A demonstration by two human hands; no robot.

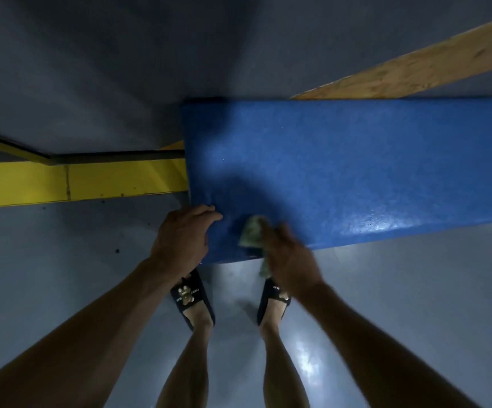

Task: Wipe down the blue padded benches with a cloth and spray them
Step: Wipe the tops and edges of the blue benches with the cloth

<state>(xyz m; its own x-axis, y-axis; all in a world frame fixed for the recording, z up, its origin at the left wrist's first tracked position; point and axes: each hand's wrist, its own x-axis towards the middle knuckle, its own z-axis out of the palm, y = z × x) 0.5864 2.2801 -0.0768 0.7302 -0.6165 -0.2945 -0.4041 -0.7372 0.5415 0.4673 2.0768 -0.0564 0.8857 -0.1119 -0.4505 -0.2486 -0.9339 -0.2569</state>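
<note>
A blue padded bench (341, 166) runs from the middle of the view to the right edge, its surface shiny towards the right. My left hand (183, 237) rests on the bench's near left corner, fingers curved over the edge. My right hand (290, 257), blurred by motion, holds a pale greenish cloth (252, 232) against the bench's near edge. Part of the cloth hangs down below the hand. No spray bottle is in view.
A yellow beam (71, 182) runs along the floor at the left, up to the bench's end. A wooden plank (421, 64) slants behind the bench at the upper right. My feet in black slides (193, 298) stand on the grey floor just under the bench's edge.
</note>
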